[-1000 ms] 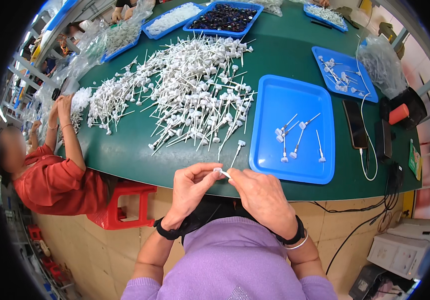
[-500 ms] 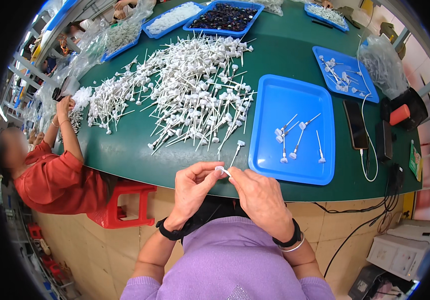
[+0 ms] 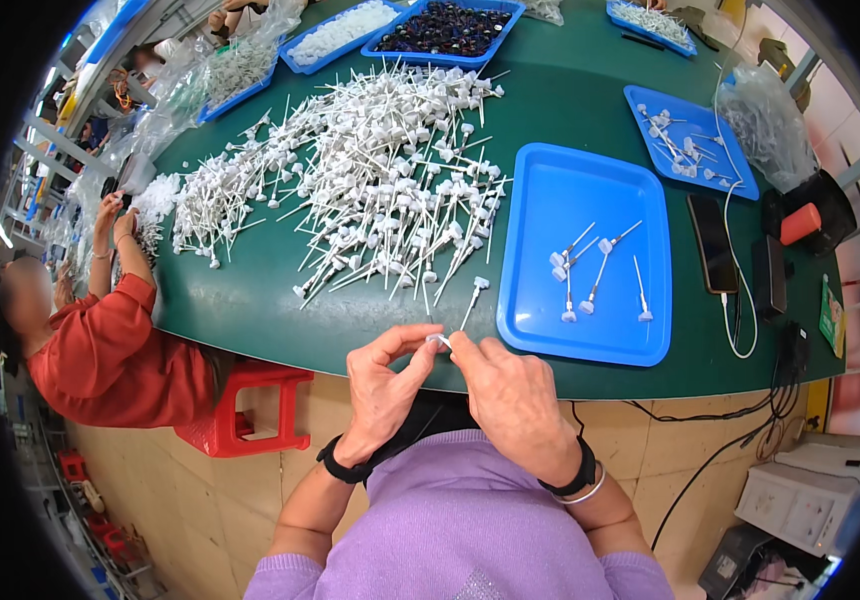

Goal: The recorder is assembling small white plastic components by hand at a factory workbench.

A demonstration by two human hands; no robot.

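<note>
At the near edge of the green table, my left hand (image 3: 382, 385) pinches the head of a small white plastic piece (image 3: 438, 339) between thumb and forefinger. Its short stem runs into the closed fingers of my right hand (image 3: 518, 400), which hide the far end. Just beyond the fingertips lies a similar stemmed white piece (image 3: 475, 297), its head pointing away from me. A big heap of such white pieces (image 3: 400, 190) spreads ahead and to the left. Several more lie apart inside a blue tray (image 3: 590, 180) to the right of my hands.
A smaller blue tray (image 3: 720, 130), a phone (image 3: 712, 245) with a white cable and a black box (image 3: 769, 275) are at the right. Far trays hold dark round parts (image 3: 445, 35) and white bits (image 3: 345, 35). A person in red (image 3: 100, 340) works at the left.
My right fingers have moved slightly left, closer to the head of the piece, covering more of its stem. The person at the left has raised a hand.
</note>
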